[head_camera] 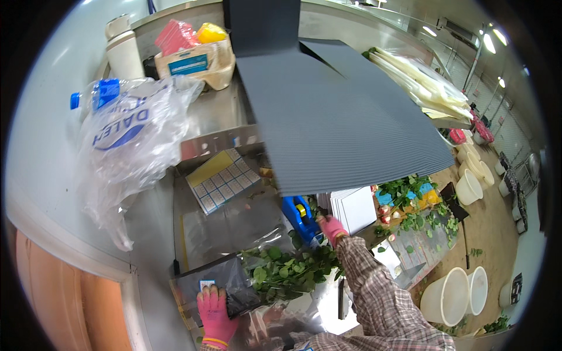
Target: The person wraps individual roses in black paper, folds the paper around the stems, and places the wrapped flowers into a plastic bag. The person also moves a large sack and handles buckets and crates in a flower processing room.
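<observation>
My left hand (216, 313), in a pink glove, lies flat at the lower left on a dark wrapped bundle (239, 281), just below a small white-and-blue label (207, 284). Green leafy stems (285, 270) stick out of the bundle's clear plastic wrap to the right. My right hand (332, 228), also pink-gloved, is beside a blue tape dispenser (300, 219) with a yellow core. A stack of white sheets or cards (353, 208) is right behind that hand. Whether its fingers hold anything cannot be told. A sheet of printed labels (224, 180) lies farther back on the left.
A dark corrugated sheet (342, 118) overhangs the bench. A plastic bag (131, 131), a white bottle (125, 52) and a carton box (193, 61) stand at the upper left. Loose roses and leaves (408, 193) lie to the right. White buckets (445, 296) stand on the floor.
</observation>
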`<state>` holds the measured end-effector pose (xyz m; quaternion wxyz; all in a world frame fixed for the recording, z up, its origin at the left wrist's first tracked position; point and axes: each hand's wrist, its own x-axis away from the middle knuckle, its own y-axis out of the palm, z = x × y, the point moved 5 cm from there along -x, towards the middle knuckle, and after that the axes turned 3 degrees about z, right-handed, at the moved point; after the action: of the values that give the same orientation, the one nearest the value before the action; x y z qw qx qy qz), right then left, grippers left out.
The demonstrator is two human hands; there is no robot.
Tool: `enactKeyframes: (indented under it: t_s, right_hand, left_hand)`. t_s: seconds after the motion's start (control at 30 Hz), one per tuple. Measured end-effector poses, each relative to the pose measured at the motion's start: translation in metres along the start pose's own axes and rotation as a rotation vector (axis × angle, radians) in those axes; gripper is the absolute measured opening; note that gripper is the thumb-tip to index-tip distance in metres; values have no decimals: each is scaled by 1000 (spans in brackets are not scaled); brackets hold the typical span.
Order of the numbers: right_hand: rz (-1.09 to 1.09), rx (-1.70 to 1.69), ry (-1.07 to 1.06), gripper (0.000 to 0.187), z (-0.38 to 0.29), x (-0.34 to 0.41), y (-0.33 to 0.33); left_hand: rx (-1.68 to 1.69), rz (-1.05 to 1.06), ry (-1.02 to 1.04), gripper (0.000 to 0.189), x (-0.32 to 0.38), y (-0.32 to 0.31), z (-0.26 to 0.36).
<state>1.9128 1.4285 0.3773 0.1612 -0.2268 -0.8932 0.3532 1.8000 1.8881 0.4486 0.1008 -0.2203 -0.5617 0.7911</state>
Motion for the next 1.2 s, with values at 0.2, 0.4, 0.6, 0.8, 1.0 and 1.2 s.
enactKeyframes:
  t_s: [0.2, 0.4, 0.6, 0.8, 1.0, 1.2]
  right_hand:
    - [-401, -41, -47, 58, 9, 5, 17]
    - [-193, 378, -13, 51, 56, 40, 8]
    - [-228, 594, -563, 38, 5, 65, -13]
    - [-641, -422, -267, 45, -223, 186, 75]
    - [-861, -91, 84, 46, -169, 213, 259]
    - [-1252, 277, 94, 50, -155, 285, 172]
  left_hand:
    - [-70, -45, 4, 93, 11, 7, -12]
    - [-66, -8, 34, 92, 4, 14, -2]
    - [143, -31, -1, 78, 6, -22, -12]
    - [187, 446, -405, 69, 24, -48, -90]
    - [123, 229, -347, 77, -31, -16, -92]
    - [149, 20, -418, 78, -25, 4, -130]
